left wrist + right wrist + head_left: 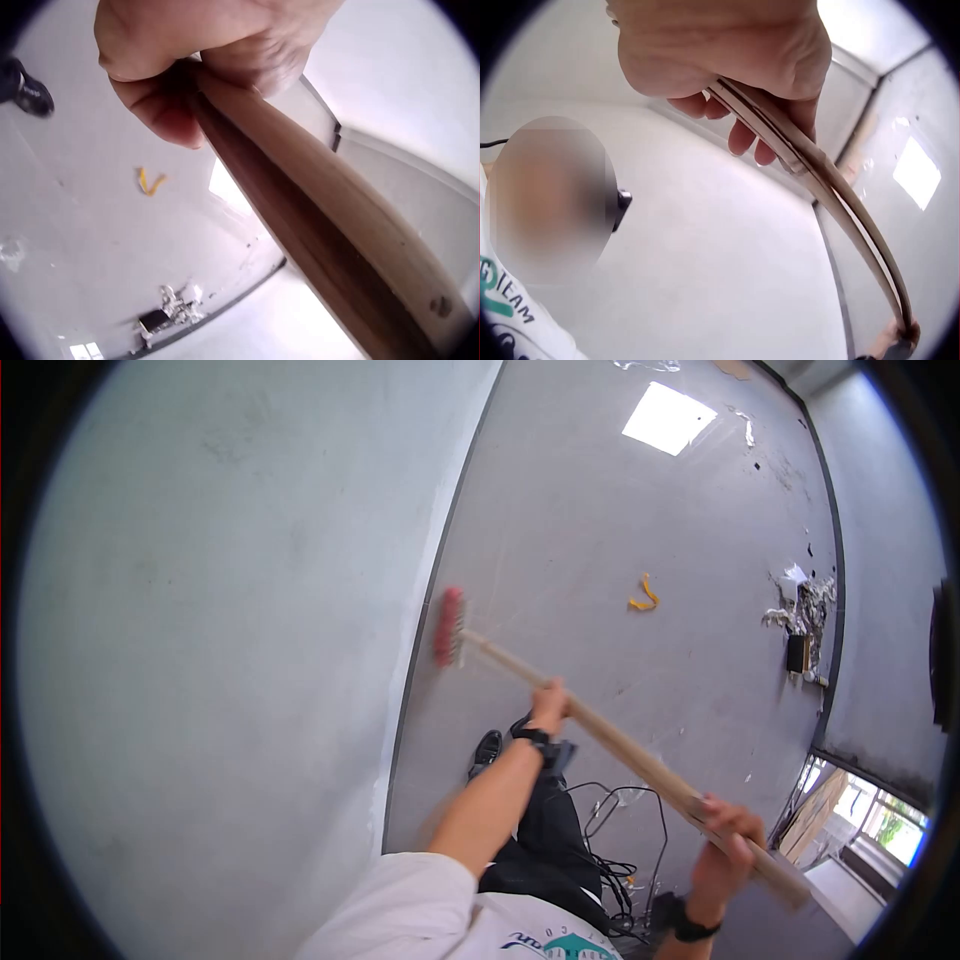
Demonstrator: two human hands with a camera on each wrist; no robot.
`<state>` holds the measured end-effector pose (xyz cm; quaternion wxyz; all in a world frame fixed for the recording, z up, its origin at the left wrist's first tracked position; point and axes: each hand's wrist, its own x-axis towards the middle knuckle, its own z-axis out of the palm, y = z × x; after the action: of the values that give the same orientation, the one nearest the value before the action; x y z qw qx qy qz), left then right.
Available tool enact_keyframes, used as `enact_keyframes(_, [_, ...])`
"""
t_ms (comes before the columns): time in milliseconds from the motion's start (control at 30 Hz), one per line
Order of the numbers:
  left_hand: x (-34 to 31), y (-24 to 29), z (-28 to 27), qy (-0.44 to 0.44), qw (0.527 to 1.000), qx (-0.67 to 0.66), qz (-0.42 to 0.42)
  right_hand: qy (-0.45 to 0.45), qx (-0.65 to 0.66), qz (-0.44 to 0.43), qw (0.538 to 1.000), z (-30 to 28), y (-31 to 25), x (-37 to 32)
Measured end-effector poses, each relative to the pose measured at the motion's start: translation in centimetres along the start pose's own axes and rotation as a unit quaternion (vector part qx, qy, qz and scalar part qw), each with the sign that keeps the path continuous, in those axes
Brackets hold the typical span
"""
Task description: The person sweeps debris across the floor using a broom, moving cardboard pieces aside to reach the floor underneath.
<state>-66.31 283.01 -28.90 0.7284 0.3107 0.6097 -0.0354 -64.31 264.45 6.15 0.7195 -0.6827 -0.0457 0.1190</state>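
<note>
A broom with a red head (449, 626) and a long wooden handle (620, 745) lies slanted across the grey floor, its head against the foot of the white wall (220, 640). My left hand (548, 705) grips the handle about midway, its fingers curled round the wood (202, 52). Near the handle's upper end my right hand (725, 845) grips it too, and the right wrist view shows the fingers wrapped round it (720, 52). There the handle (840, 202) runs down to the left hand (900, 336).
A yellow strip (645, 595) lies on the floor beyond the broom. A pile of debris (800, 610) sits by the far wall. Black cables (620, 830) trail beside my legs, and my black shoe (487, 750) stands near the wall. A window (860, 820) is at lower right.
</note>
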Motion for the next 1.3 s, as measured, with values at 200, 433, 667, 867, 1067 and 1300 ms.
enact_keyframes(200, [-9.2, 2.6, 18.1, -0.061, 0.998, -0.005, 0.005, -0.091, -0.085, -0.079, 0.989, -9.1, -12.6, 4.9])
enact_keyframes(433, [-12.3, -2.4, 11.3, 0.044, 0.989, -0.135, -0.037, -0.134, 0.148, 0.021, 0.98, -15.0, -12.0, 11.8])
enact_keyframes(667, [-0.8, -4.0, -2.4, 0.118, 0.981, -0.082, -0.13, -0.114, 0.121, 0.072, 0.983, -2.2, 3.4, 12.3])
enact_keyframes(867, [-1.1, -7.2, 18.8, -0.044, 0.994, -0.012, -0.098, 0.024, -0.006, -0.077, 0.997, -9.7, -4.5, 13.7])
enact_keyframes(1067, [-8.9, -3.4, 29.9, -0.15, 0.982, 0.035, -0.114, -0.058, -0.011, -0.125, 0.99, -12.0, -13.2, 12.0])
enact_keyframes(1300, [-12.9, 5.0, 30.0, -0.225, 0.97, -0.017, -0.089, -0.013, 0.051, -0.197, 0.979, -9.2, -18.6, 12.8])
